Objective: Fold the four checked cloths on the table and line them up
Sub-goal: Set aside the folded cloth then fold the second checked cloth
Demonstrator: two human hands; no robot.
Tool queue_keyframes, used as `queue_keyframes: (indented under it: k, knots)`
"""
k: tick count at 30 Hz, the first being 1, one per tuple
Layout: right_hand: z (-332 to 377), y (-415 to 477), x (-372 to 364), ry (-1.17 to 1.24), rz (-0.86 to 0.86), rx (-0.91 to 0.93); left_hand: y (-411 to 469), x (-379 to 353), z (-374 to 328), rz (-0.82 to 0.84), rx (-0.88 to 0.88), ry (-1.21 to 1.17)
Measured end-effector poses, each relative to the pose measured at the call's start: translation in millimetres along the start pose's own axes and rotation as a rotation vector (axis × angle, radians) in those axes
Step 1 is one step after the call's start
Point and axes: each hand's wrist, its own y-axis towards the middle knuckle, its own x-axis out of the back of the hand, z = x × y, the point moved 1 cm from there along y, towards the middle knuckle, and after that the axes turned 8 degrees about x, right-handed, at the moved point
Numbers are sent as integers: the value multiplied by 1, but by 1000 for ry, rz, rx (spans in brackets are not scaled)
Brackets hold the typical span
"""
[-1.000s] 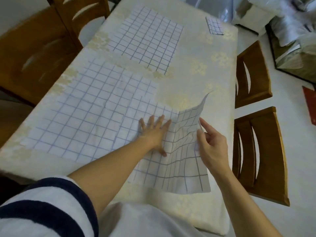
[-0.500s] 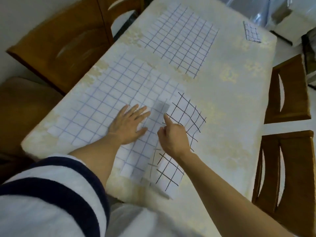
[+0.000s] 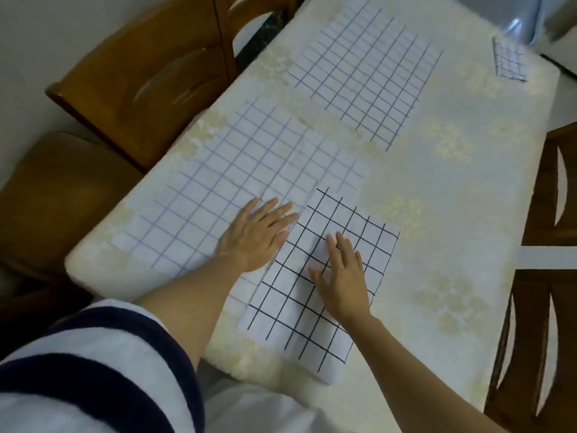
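A white cloth with bold black checks (image 3: 340, 314) lies folded in half near the table's front edge, its near corner hanging slightly over. My right hand (image 3: 342, 271) rests flat on it, fingers spread. My left hand (image 3: 256, 234) lies flat beside its left fold, on a large unfolded cloth with faint blue checks (image 3: 224, 189). Another unfolded checked cloth (image 3: 365, 68) lies flat farther back. A small folded checked cloth (image 3: 510, 59) sits at the far right corner.
The table (image 3: 443, 214) has a cream flowered cover. Wooden chairs stand at the left (image 3: 140, 76) and at the right (image 3: 549, 276). A striped sleeve (image 3: 93, 370) fills the lower left.
My right hand brought the raised right half of the black-checked cloth over to the left and laid it down; both hands now rest flat. The view has shifted left.
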Motion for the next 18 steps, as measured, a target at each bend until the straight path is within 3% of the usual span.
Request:
queue_keyframes:
  k: [2,5,10,14,18]
  knots:
    - [-9,-1,-6,-82,162,-22,1,-1,2,24,4,-11]
    - [-14,-2,-13,-107,220,-19,1,-4,2,26,-1,16]
    - [-18,0,-13,-95,218,-15,1,-5,2,9,10,18]
    - [-20,-2,-4,-25,96,34,0,-4,2,18,18,11]
    - [-35,-19,4,-63,30,-29,-1,-7,3,11,19,7]
